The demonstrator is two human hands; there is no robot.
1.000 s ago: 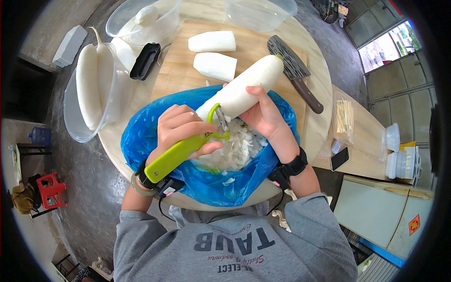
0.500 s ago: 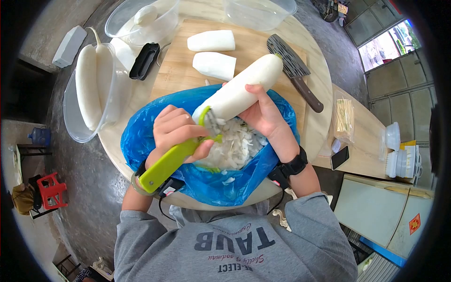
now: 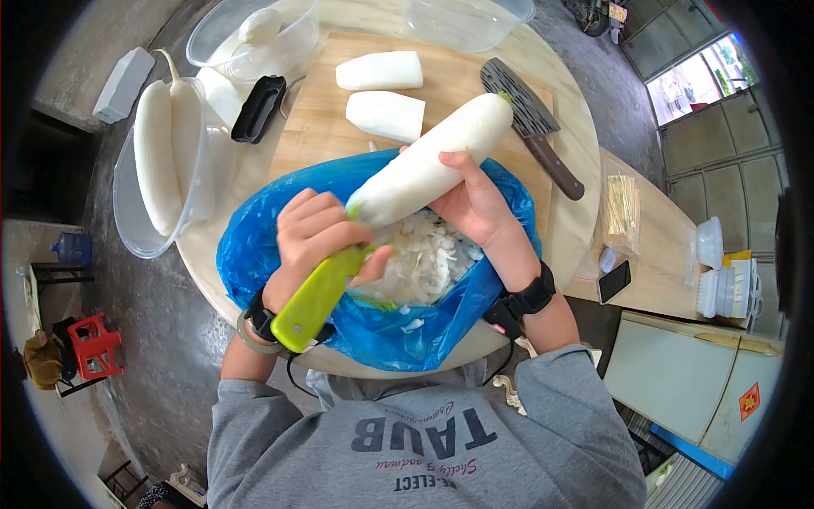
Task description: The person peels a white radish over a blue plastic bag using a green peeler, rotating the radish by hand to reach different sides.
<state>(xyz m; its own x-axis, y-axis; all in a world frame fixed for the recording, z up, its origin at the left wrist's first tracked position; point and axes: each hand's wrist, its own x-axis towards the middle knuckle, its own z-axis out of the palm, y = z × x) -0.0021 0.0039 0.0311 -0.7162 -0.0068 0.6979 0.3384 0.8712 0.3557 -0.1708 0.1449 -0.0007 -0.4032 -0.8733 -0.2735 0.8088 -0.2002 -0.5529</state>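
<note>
A red stool (image 3: 95,346) stands on the floor (image 3: 170,365), and a black phone (image 3: 614,282) lies near a bag of sticks (image 3: 621,208)

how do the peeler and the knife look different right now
The peeler is bright green; the knife has a dark, patterned blade and a brown handle. The peeler is gripped in the left hand, while the knife lies unheld across the edge of the cutting board. Both have a handle.
</note>
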